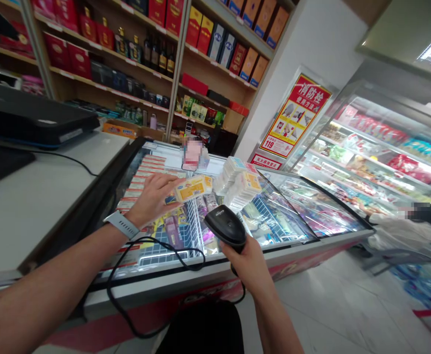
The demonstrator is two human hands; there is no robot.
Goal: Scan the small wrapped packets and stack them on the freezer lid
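My left hand (pixel 155 199), with a grey watch on its wrist, holds a yellow and white package (pixel 194 189) by its left end above the glass top of a chest freezer (pixel 289 253). A black handheld scanner (pixel 226 226) is gripped in my right hand (pixel 248 260), its head tilted toward the package. Just right of the package stand stacks of similar white packs (pixel 237 184) with blue, red and yellow labels. Behind it a phone-like object (pixel 192 155) rests upright on the freezer, its face blurred.
A black cable (pixel 127 250) loops over the freezer's front edge. To the left is a pale counter (pixel 53 196) with a black device (pixel 34 115). Shelves of boxes and bottles stand behind. At the right a person (pixel 403 228) is near a lit display fridge (pixel 396 147).
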